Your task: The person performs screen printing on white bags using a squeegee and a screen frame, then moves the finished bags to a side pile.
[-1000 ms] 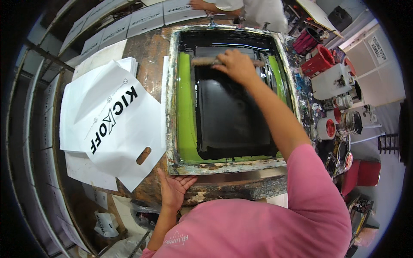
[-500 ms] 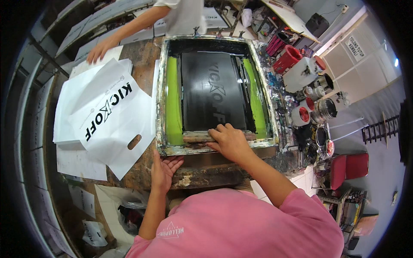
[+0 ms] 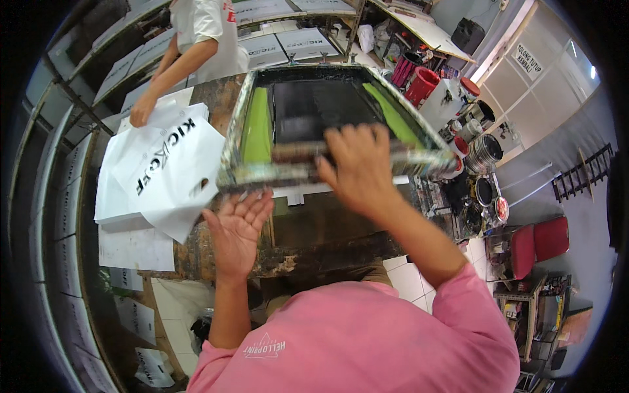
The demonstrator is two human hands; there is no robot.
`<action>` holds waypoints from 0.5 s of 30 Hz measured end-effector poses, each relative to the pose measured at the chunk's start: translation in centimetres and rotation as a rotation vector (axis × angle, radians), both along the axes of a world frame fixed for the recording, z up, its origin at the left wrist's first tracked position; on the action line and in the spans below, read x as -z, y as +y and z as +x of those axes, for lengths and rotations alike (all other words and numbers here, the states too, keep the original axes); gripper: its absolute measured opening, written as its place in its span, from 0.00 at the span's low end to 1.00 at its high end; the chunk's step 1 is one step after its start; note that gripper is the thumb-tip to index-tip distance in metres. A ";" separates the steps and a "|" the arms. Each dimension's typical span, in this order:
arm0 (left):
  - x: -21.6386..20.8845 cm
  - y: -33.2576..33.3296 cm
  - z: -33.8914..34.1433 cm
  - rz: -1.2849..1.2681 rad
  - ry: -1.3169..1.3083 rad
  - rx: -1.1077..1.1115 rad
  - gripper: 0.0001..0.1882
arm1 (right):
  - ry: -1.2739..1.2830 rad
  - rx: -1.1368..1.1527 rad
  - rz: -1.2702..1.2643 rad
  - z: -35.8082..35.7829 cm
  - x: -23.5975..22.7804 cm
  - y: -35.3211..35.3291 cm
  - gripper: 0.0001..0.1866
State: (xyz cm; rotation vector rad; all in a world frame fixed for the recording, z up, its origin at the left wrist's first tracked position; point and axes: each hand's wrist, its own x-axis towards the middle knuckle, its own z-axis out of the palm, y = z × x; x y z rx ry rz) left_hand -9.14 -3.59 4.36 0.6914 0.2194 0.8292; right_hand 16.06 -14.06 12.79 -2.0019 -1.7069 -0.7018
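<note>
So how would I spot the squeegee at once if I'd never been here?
Start at the wooden table, then find the big paint-crusted screen-printing frame over it. At the frame's near end, the squeegee lies under the person's right hand. Unlike the bright green side strips, it is a brown bar running crosswise.

Pink all the way here: a pink short-sleeved fabric shirt [image 3: 367, 337], softly creased, and on its left chest a small white print [image 3: 265, 347], a thin triangle outline with lettering across it! Left sleeve [image 3: 213, 365], right sleeve [image 3: 472, 308], same pink, both giving way to bare forearms [image 3: 419, 229]. Bare left hand [image 3: 237, 232], bare right hand [image 3: 359, 167], that one blurred. And there, a sliver of brownish cloth trousers [image 3: 363, 279]!
</note>
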 end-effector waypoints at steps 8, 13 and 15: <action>2.6 3.4 5.5 1.338 1.461 -0.284 0.49 | -0.084 -0.069 0.217 5.6 -9.5 6.2 0.22; 10.5 2.2 4.6 1.497 1.795 -0.224 0.55 | -0.116 -0.111 0.295 6.9 -11.9 8.5 0.24; 10.1 2.0 5.0 1.511 1.790 -0.217 0.57 | -0.065 -0.057 0.179 6.4 -13.5 8.1 0.22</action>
